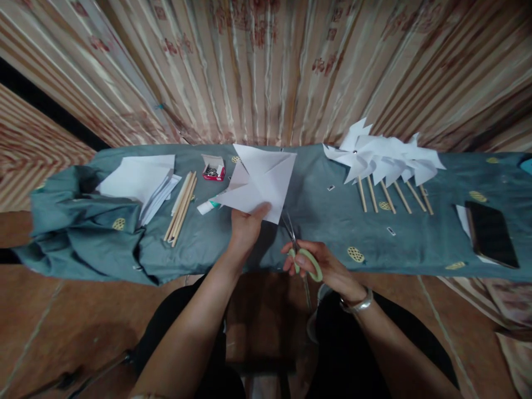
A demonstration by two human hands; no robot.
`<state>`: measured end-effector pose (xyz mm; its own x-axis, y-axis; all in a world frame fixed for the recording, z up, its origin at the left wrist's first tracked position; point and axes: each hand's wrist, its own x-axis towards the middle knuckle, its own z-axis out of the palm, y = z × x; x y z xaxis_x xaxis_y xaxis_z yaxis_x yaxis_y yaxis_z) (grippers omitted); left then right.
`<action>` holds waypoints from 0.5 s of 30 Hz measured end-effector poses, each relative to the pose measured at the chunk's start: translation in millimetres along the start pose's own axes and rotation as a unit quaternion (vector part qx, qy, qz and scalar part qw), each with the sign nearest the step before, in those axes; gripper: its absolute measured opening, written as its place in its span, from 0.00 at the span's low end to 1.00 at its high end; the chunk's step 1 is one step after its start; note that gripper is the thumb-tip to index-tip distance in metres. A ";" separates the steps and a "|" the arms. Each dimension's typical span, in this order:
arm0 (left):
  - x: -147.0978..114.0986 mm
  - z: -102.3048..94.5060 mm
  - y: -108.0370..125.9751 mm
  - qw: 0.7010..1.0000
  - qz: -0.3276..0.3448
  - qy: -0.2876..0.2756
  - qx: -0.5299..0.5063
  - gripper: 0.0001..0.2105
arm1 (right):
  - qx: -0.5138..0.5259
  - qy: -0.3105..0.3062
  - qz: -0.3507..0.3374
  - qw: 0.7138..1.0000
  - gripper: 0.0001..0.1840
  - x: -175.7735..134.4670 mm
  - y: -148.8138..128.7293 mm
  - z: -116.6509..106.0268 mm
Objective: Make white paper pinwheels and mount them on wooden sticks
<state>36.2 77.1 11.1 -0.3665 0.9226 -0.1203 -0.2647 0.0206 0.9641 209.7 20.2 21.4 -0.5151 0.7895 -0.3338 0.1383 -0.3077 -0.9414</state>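
Observation:
My left hand (247, 224) grips a square white paper sheet (266, 180) by its near edge, thumb on top. Slits run into the sheet from some of its corners, and it is held above the table. Green-handled scissors (310, 263) are in my right hand (322, 263), fingers through the loops. Their blades point up toward the sheet's lower right corner, just beside it; whether they touch it I cannot tell. Partly under the sheet's left corner lies a white-capped glue tube (205, 207).
On the green tablecloth (316, 221), left, are a paper stack (143, 174), several wooden sticks (182, 208) and a small red box (214, 169) of metal pins. Several paper pinwheels (384, 155) on sticks lie right, with a phone (492, 233) beyond. A curtain (266, 72) hangs behind.

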 end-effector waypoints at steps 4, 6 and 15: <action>-3.1 2.5 -2.7 1.000 -0.007 -0.009 0.004 0.17 | -0.016 0.000 0.017 1.000 0.26 -0.4 -4.6 4.6; -4.6 3.8 -3.7 1.000 -0.006 -0.007 0.010 0.16 | -0.010 0.003 0.017 1.000 0.25 0.6 -6.6 5.0; -8.8 5.1 -7.2 1.000 -0.001 -0.019 0.022 0.16 | 0.016 0.008 0.020 1.000 0.25 3.7 -2.3 4.9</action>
<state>45.9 70.8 6.4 -0.3312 0.9366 -0.1147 -0.2252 0.0396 0.9735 203.3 21.2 22.5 -0.4954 0.7850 -0.3719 0.1319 -0.3552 -0.9254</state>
